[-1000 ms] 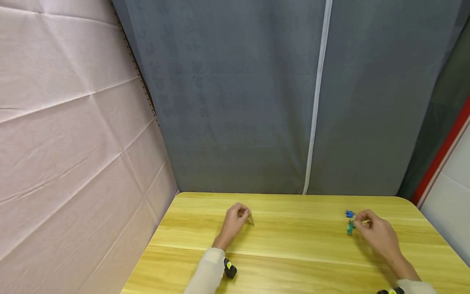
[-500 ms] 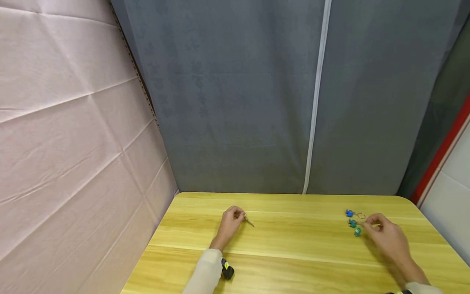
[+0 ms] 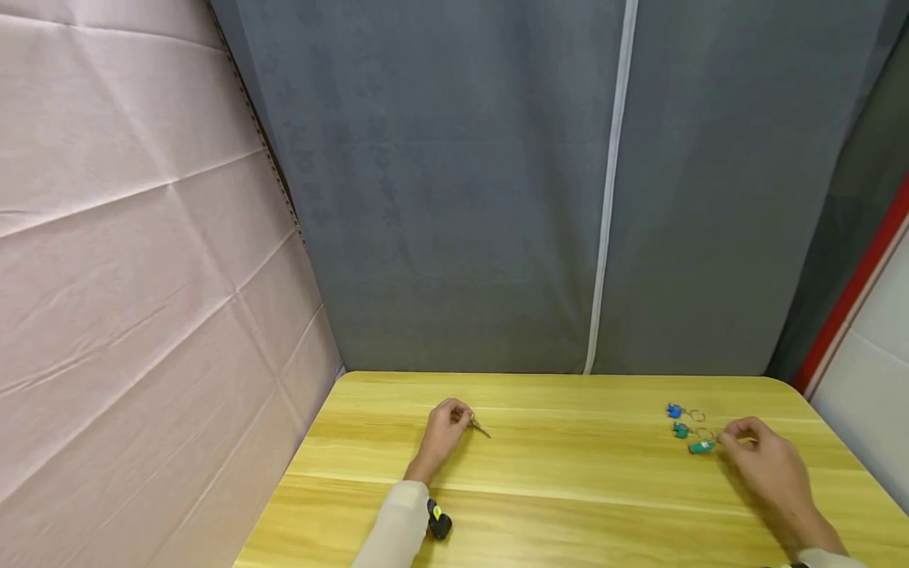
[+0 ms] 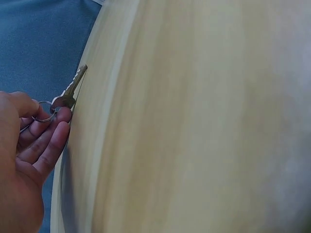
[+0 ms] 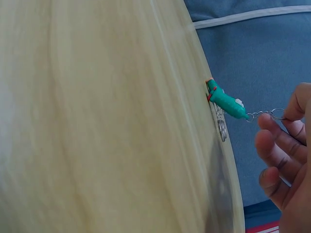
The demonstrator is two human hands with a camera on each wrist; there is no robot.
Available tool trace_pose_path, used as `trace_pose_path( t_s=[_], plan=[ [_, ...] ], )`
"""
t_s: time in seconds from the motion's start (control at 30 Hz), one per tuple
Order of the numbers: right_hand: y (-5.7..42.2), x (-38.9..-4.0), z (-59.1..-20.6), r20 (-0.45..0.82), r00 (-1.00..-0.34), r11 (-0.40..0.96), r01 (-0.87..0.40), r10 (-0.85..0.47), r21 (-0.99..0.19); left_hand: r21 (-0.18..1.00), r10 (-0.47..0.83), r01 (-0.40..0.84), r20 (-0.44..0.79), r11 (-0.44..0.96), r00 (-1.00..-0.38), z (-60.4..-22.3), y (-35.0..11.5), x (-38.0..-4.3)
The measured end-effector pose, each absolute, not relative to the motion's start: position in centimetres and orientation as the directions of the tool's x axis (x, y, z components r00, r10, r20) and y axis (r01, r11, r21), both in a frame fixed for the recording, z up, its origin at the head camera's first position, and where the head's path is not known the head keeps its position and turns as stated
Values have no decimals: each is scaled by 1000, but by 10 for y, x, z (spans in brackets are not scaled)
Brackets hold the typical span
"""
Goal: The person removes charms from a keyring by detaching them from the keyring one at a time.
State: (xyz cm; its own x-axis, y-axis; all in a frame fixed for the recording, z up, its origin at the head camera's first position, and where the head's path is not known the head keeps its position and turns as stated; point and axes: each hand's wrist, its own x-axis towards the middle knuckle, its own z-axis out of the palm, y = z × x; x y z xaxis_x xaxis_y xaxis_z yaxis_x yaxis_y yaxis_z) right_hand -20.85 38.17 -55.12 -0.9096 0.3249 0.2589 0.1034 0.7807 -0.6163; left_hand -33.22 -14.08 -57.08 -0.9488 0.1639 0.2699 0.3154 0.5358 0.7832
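My left hand pinches a split ring between thumb and fingers, on the left of the table. A brassy key hangs from that ring and points away from the fingertips. Over on the right, my right hand pinches the ring of a green figure keychain. Its short chain is drawn out straight, with the figure low over the tabletop. Close behind it lie a teal keychain and a blue keychain, their rings toward the right.
The light wooden table has rounded far corners. A grey curtain hangs along its far edge, and a pink cloth wall stands at the left. A red-edged white panel is at the right.
My right hand has moved right and slightly nearer, drawing the green figure keychain away from the other two, whose rings now show. My left hand has shifted slightly left with the key.
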Motion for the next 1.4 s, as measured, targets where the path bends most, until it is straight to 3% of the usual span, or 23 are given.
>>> trace_pose_path(
  t_s=[0.43, 0.73, 1.17, 1.4],
  plan=[
    [391, -207, -557, 216, -911, 794, 167, 351, -585, 795, 174, 321, 270, 515, -947, -572, -144, -334],
    [401, -209, -563, 133, -930, 799, 214, 343, -562, 714, 135, 316, 300, 625, -944, -574, -145, -338],
    [410, -211, -561, -27, -949, 789, 276, 313, -548, 699, 44, 205, 242, 685, -969, -572, -151, -339],
    [410, -211, -561, -93, -943, 779, 317, 320, -541, 670, 32, 207, 264, 713, -964, -572, -155, -341]
  ],
)
